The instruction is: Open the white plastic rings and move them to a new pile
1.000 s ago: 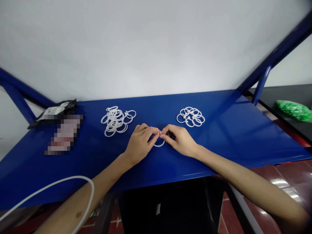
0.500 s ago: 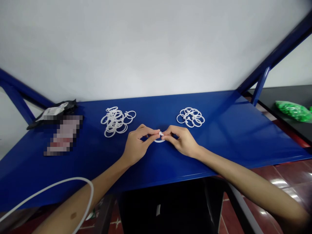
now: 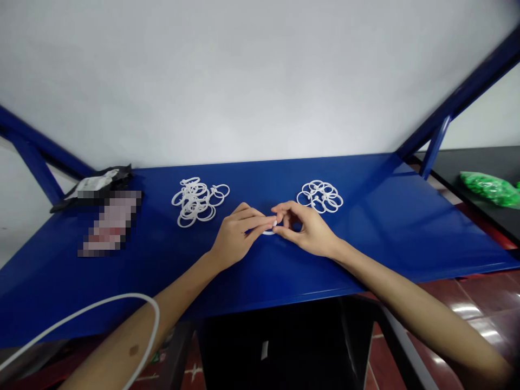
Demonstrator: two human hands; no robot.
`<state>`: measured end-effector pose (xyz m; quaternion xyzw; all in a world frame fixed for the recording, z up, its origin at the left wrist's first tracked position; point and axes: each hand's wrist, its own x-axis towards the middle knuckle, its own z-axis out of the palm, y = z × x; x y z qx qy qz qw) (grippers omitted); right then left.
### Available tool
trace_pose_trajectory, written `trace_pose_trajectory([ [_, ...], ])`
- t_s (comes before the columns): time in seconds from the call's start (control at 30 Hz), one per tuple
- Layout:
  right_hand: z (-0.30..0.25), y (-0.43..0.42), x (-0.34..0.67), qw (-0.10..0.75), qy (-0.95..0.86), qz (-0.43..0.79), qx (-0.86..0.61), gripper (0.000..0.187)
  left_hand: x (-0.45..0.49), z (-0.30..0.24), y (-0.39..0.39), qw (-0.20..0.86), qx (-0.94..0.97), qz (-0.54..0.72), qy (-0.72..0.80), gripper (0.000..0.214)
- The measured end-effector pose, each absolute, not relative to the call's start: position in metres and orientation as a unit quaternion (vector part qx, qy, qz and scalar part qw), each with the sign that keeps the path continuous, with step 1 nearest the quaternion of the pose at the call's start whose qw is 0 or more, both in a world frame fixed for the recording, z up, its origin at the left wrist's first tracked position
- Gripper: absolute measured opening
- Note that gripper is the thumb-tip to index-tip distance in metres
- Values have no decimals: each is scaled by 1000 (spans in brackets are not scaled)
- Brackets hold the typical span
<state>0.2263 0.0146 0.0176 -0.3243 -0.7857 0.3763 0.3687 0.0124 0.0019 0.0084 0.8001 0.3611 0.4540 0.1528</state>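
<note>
Both of my hands meet low over the middle of the blue table (image 3: 260, 281) at one white plastic ring (image 3: 268, 232). The ring's clasp end (image 3: 274, 222) shows as a small white knob between the fingertips. My left hand (image 3: 239, 233) pinches the ring with thumb and fingers, its fingers stretched over the top. On the other side, my right hand (image 3: 309, 230) has its thumb and a curled finger at the clasp, its index finger lifted a little. Fingers hide most of the ring and whether its clasp is joined.
A tangled pile of white rings (image 3: 197, 200) lies left of my hands, a smaller group of rings (image 3: 320, 196) to the right. At far left are a black plastic package (image 3: 91, 187) and a blurred-out item (image 3: 111, 222). A white cable (image 3: 101, 299) loops across my left forearm. Green bag (image 3: 489, 188) sits far right.
My left fingers have straightened over the clasp. The right index finger has lifted away from its pinch while the thumb stays close. Both ring piles keep their places on the table.
</note>
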Motion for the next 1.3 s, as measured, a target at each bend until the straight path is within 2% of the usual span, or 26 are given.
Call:
trace_pose_trajectory([
  [0.07,19,16,228,366,-776,400,-321,27,12,5,4,182,783,442,399,7],
  [0.2,24,17,236,340,-829,337,-289,11,11,4,2,261,745,413,454,14],
  [0.43,29,12,240,256,-925,188,-211,23,9,6,-1,296,769,359,439,10],
  [0.53,30,13,242,247,-934,107,-234,26,6,7,4,228,789,366,438,15],
  [0.67,31,33,265,331,-866,44,-372,18,-16,9,18,-13,772,339,537,22],
  [0.77,27,54,290,364,-801,24,-474,15,-37,8,28,-117,732,255,620,26],
  [0.9,15,72,310,308,-787,38,-533,16,-50,1,35,-122,727,167,654,25],
  [1.0,10,75,314,263,-789,11,-555,18,-50,-1,35,-132,734,150,649,22],
  [1.3,10,72,318,238,-782,-16,-576,20,-45,-1,31,-168,742,251,598,14],
])
